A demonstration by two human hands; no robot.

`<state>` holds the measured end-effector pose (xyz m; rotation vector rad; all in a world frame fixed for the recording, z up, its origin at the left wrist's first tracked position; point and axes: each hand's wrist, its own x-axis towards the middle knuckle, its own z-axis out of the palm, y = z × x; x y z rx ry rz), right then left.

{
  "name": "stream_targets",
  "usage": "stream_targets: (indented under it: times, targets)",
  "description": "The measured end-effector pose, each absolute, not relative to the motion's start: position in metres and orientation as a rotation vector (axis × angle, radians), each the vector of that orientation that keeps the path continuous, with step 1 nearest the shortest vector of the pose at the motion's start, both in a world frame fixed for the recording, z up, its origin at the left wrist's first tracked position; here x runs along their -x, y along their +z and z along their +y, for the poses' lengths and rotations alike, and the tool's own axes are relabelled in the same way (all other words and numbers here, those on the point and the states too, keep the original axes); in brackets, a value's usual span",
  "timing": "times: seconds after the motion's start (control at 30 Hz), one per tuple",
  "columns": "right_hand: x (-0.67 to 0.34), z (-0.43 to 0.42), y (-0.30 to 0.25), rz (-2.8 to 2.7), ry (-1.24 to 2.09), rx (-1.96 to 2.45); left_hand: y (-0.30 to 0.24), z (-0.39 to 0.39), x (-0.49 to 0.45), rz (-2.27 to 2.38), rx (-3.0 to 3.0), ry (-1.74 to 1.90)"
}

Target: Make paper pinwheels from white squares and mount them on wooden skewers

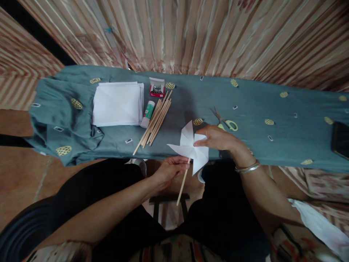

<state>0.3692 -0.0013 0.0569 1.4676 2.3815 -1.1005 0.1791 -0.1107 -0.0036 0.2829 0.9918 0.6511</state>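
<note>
Fingers (184, 166) closed: left hand (168, 170) on stick (182, 185), right hand (216, 137) on pinwheel (188, 150). Leftward on the worktop (253, 109): paper (117, 103), glue (148, 112), open box (157, 90), loose sticks (156, 122); just beyond right hand, scissors (223, 120). Farther right, cloth (297, 127) up to a dark object (341, 141). Pinwheel between both hands, over the near edge (275, 163).

A teal tablecloth (253, 109) printed with yellow pineapples and small rectangular labels bunches into folds at its left end. Behind it hangs a pleated, striped curtain (177, 36). A black pole (40, 32) slants across the upper left. A dark object (340, 140), partly cut off, sits far right. Brown floor (16, 163) shows below.
</note>
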Motion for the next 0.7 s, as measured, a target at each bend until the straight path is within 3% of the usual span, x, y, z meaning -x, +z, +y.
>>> stream_targets:
  times: [0.7]
  targets:
    - [-0.358,-0.015,0.069,2.407,-0.746,-1.567,-0.012,-0.112,-0.182,0.946,-0.311,0.677]
